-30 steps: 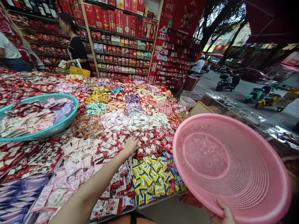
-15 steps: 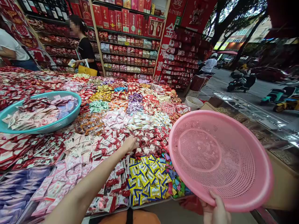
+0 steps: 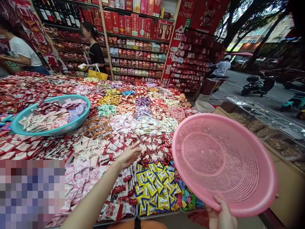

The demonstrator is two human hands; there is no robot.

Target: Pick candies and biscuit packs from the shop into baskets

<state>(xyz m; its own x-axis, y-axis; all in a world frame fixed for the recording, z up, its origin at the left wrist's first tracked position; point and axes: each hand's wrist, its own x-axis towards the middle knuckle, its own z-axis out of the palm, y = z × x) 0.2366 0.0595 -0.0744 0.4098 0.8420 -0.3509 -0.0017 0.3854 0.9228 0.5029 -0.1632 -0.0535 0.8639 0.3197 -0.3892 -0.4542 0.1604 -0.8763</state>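
My right hand (image 3: 221, 216) grips the near rim of a round pink plastic basket (image 3: 224, 162), held tilted and with nothing in it, at the right of a wide candy stall. My left hand (image 3: 130, 155) reaches forward over the heaps with its fingers spread, palm partly turned up, just above the red and white wrapped candies (image 3: 119, 143). It holds nothing. Yellow and blue wrapped candies (image 3: 154, 187) lie right below and to the right of that hand.
A teal basket (image 3: 16, 125) with pink and white packets sits on the heaps at the left. Two people stand beyond the stall by red shelves (image 3: 138, 44). A glass counter (image 3: 264, 127) runs along the right. Scooters are parked on the street behind.
My left hand has lifted off the candies and opened, fingers spreading and palm turning up. The view has shifted a little, and the pink basket stays in my right hand.
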